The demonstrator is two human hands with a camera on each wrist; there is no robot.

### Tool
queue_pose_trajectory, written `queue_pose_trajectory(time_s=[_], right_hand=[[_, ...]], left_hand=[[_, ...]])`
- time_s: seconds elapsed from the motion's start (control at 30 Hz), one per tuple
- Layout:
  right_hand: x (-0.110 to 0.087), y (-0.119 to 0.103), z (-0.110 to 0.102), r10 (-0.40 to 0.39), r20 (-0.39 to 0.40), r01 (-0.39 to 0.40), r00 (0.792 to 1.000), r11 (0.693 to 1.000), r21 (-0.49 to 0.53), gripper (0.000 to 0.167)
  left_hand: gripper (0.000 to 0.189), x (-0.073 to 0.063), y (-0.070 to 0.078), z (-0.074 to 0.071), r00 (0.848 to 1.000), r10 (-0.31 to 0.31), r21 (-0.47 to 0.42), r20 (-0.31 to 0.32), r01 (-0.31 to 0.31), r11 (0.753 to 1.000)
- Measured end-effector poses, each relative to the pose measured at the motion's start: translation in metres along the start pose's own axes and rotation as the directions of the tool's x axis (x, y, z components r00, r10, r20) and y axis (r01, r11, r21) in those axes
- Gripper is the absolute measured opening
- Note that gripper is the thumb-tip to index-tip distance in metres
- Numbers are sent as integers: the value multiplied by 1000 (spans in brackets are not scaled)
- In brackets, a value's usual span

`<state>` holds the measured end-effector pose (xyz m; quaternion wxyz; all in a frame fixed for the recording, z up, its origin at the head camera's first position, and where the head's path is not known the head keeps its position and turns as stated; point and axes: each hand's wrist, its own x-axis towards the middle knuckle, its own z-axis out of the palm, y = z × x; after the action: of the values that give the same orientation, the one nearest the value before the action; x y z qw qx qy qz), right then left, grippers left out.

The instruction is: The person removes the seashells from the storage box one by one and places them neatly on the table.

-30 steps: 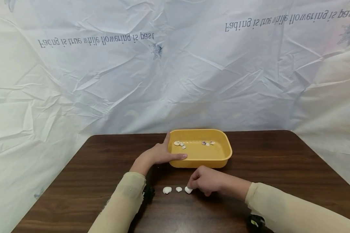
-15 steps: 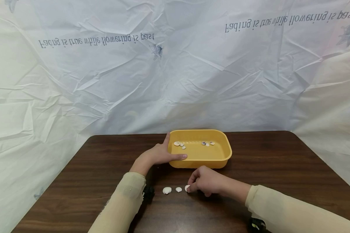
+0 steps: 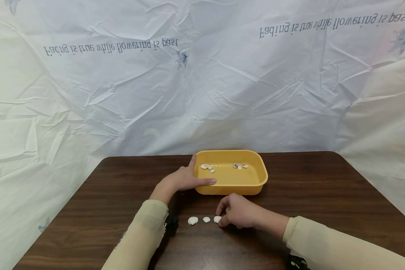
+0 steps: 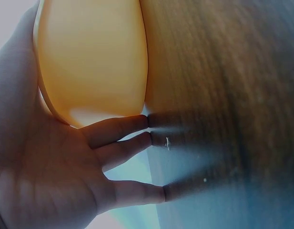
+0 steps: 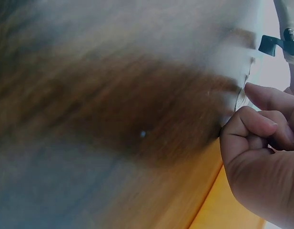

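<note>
Three white seashells lie in a row on the brown table: a ribbed one (image 3: 193, 221) at the left, a small one (image 3: 206, 219) in the middle, and another seashell (image 3: 217, 219) at the right. My right hand (image 3: 240, 212) has thumb and forefinger at opposite edges of that right seashell, the other fingers curled under. Behind the row stands a yellow plastic tub (image 3: 236, 190). Against its left end my left hand (image 3: 182, 178) rests spread, thumb along the near rim. In the left wrist view, straight fingers (image 4: 119, 130) reach down beside the tub to the tabletop.
Inside the tub, a few pale shells (image 3: 204, 166) sit at the left and several purple-marked shells (image 3: 235, 166) at the right. A wrinkled white sheet (image 3: 202, 93) with printed lettering hangs behind the table (image 3: 307, 187).
My right thumb and forefinger have spread apart around the right seashell, which shows more than half a second ago. My left hand and the tub have stayed put.
</note>
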<state>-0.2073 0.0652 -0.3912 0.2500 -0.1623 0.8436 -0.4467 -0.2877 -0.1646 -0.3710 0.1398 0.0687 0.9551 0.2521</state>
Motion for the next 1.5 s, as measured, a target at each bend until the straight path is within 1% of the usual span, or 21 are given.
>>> queue_pose_trajectory(time_s=[0.2,0.27,0.37,0.43,0.5,0.53,0.63,0.7,0.77,0.9,1.0,1.03,1.1,1.17,1.27,1.33,1.4,1.47,1.5], right_hand=[[0,-3,-1,7,-4,-7,1000,1000,-15,19],[0,-8,-6,-10,10,10,1000,1000,-18,21],[0,-22,-21,-48,64,48,997,999,8,26],[1,-32,-36,-74,90,71,993,997,39,31],[6,-42,-53,-80,101,73,992,995,66,35],[9,-45,-62,-80,94,74,992,995,69,36],[21,-49,-86,-71,35,69,997,996,51,39],[31,-46,-97,-58,-8,58,998,997,43,43],[42,-37,-104,-31,-67,34,997,998,43,43],[60,-17,-104,28,-162,-18,986,998,68,44],[67,-7,-100,77,-222,-65,972,996,60,32],[68,-5,-99,91,-237,-79,967,995,57,32],[69,-3,-98,125,-264,-108,956,991,81,40],[69,-2,-98,151,-265,-123,952,985,117,49],[67,0,-97,164,-256,-136,953,983,122,52],[68,1,-96,158,-238,-147,958,987,65,52],[70,2,-92,158,-221,-166,962,986,-18,50],[73,3,-90,154,-193,-172,969,981,-85,41],[74,3,-88,149,-179,-170,973,979,-110,32]], left_hand=[[140,0,-2,0,1000,0,-4,0,0,1000],[140,0,-2,0,1000,5,-6,2,-5,1000],[140,0,-3,0,1000,12,-5,-4,-12,1000],[139,0,-4,0,1000,15,2,-10,-14,1000],[139,1,-4,0,1000,12,14,-14,-12,1000],[139,1,-4,0,1000,9,16,-12,-9,1000],[140,1,-5,0,1000,0,14,0,0,1000],[142,1,-5,0,1000,-4,6,7,4,1000],[142,1,-5,0,1000,-7,2,6,7,1000],[141,2,-6,1,1000,-8,3,3,8,1000],[141,2,-5,2,1000,3,6,-1,-3,1000],[141,3,-4,3,1000,10,5,-2,-10,1000],[142,4,-3,3,1000,23,-2,-4,-23,1000],[142,4,-2,3,999,33,-8,-4,-33,999],[141,4,-1,2,999,39,-12,-8,-39,999],[141,3,0,1,999,35,-15,-9,-35,999],[140,3,-1,1,999,31,-21,-8,-31,999],[140,2,-2,0,1000,22,-26,-5,-22,999],[140,2,-2,0,1000,19,-29,-5,-19,999]])
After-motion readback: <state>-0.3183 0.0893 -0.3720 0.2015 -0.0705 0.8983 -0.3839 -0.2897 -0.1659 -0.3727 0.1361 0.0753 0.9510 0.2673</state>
